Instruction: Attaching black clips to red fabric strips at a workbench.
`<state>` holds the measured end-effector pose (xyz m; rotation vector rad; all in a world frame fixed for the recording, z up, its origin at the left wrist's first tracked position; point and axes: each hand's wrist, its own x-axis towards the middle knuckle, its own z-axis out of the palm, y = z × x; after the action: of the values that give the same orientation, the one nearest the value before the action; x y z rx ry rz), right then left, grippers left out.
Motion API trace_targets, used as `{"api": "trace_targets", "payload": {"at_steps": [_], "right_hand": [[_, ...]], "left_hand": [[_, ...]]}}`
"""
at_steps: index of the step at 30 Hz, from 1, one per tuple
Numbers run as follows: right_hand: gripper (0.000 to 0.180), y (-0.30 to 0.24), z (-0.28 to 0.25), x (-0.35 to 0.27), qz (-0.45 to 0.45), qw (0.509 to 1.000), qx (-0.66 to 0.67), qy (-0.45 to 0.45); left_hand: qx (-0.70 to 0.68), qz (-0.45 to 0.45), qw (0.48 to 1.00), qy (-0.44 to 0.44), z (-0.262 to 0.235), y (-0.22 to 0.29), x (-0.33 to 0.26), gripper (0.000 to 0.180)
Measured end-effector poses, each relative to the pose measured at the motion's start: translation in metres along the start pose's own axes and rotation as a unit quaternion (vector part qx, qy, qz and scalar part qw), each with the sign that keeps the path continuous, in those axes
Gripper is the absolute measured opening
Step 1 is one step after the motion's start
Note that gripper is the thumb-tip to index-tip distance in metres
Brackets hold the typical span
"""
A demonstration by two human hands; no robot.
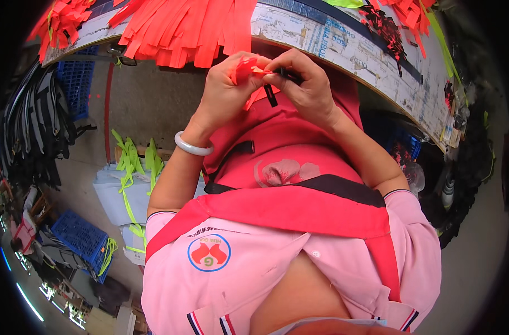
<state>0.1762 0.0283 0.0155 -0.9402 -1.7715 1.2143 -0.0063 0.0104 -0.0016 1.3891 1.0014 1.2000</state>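
Observation:
In front of my red apron, both hands are closed and meet fingertip to fingertip. My left hand (224, 84), with a pale bangle at the wrist, holds a bright orange-red strip (244, 69) that bunches up between thumb and fingers. In my right hand (310, 86), thumb and forefinger pinch a small black piece (288, 74) against the strip's end. A short black tab (271, 95) hangs just below the fingertips; its exact kind cannot be made out. Just beyond my left hand, a thick pile of orange-red strips (193, 30) droops over the table edge.
The worktable (288, 28) has a white printed covering. Small dark red and black pieces (385, 33) lie on its right side. Black straps (39, 117) hang at left near a blue crate (76, 81). Yellow-green ribbons (129, 156) lie on pale sheets below.

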Motion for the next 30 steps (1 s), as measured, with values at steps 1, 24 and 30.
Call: {"api": "trace_targets", "payload": {"at_steps": [1,24,30], "right_hand": [[0.014,0.001,-0.002,0.0,0.03,1.0,0.01,0.003],[0.012,0.075,-0.043,0.003,0.129,0.954,-0.25,0.106],[0.012,0.086,-0.038,0.006,0.058,0.928,-0.346,0.129]], "left_hand": [[-0.001,0.019,1.0,0.023,0.001,-0.002,0.001,0.014],[-0.637,-0.396,0.659,-0.062,0.088,-0.128,0.048,0.012],[-0.553,-0.456,0.695,0.055,0.094,-0.112,0.054,0.013]]}}
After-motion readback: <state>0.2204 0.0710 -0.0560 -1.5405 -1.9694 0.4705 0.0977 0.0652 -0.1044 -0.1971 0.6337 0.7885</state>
